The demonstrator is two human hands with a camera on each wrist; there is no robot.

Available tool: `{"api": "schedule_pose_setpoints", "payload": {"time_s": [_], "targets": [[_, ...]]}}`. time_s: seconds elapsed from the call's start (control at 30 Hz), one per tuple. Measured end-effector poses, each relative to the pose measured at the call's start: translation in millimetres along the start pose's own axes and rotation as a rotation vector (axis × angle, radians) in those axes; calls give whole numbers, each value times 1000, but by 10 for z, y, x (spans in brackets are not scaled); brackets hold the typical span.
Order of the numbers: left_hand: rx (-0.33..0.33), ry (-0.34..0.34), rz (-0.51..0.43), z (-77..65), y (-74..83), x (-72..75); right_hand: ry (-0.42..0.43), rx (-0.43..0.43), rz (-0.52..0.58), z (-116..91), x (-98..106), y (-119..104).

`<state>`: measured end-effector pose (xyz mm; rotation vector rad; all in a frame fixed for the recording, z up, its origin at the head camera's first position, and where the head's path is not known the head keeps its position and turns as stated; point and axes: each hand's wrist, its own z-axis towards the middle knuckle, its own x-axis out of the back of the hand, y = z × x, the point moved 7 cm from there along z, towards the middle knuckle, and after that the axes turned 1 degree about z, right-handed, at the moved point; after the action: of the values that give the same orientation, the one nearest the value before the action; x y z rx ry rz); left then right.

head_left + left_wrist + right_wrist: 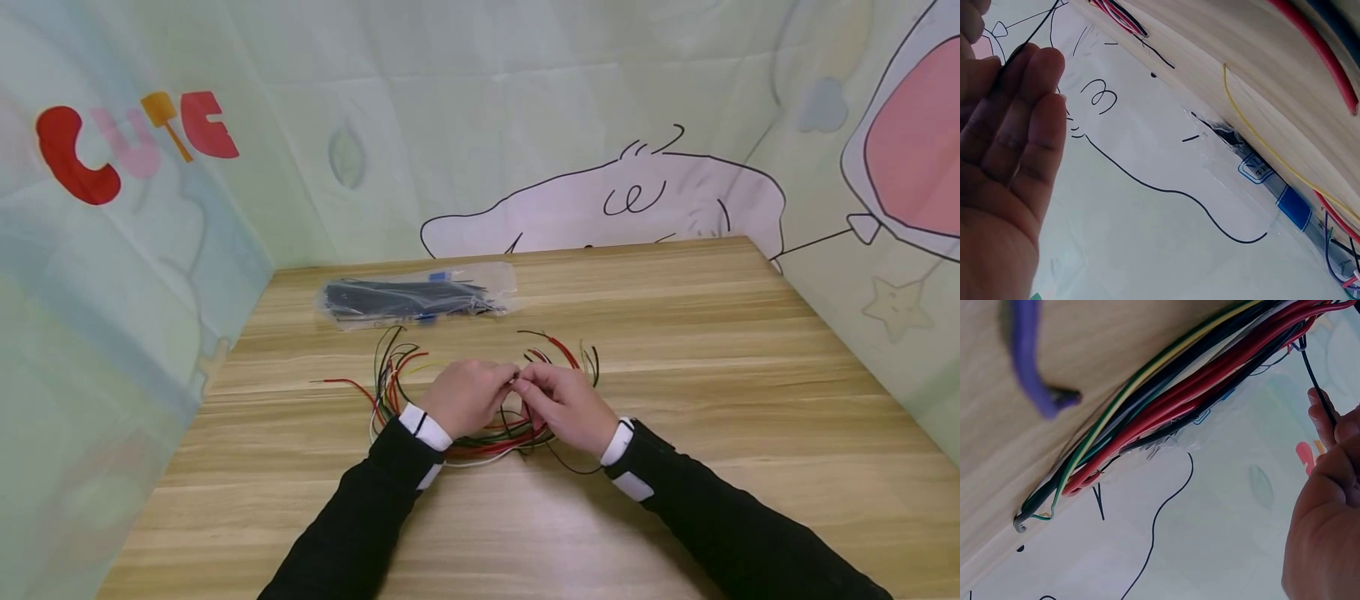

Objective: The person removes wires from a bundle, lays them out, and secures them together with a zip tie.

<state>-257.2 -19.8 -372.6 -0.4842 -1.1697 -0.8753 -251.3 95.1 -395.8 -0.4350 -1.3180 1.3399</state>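
A bundle of red, black, green, yellow and white wires [491, 443] lies curved on the wooden table, its ends fanned out to both sides. Just above its middle, the left hand [467, 398] and right hand [570, 404] meet fingertip to fingertip. Between thumb and forefinger the left hand pinches a thin black cable tie [1027, 39]. In the right wrist view, the cable tie [1314, 374] runs from the bundle up to the fingers of the right hand [1329, 506], which pinch it. The fingers hide where its ends meet.
Behind the bundle lies a clear plastic bag [420, 298] of long black cable ties. One red wire [341, 381] sticks out to the left, and a thin black strand [573, 468] loops out at the right front. Printed cloth walls [300, 108] stand at the back and sides.
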Motion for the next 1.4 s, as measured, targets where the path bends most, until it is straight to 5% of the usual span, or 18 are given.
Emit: {"api": "schedule_pose_setpoints", "payload": {"time_s": [0.5, 1.1, 1.4], "targets": [[-26, 13, 75, 7, 34, -13, 17, -13, -34, -4, 10, -29], [-4, 20, 3, 1, -23, -35, 17, -29, 18, -6, 12, -6], [-22, 24, 97, 1, 14, -1, 38, -38, 6, -2, 21, 2]]}}
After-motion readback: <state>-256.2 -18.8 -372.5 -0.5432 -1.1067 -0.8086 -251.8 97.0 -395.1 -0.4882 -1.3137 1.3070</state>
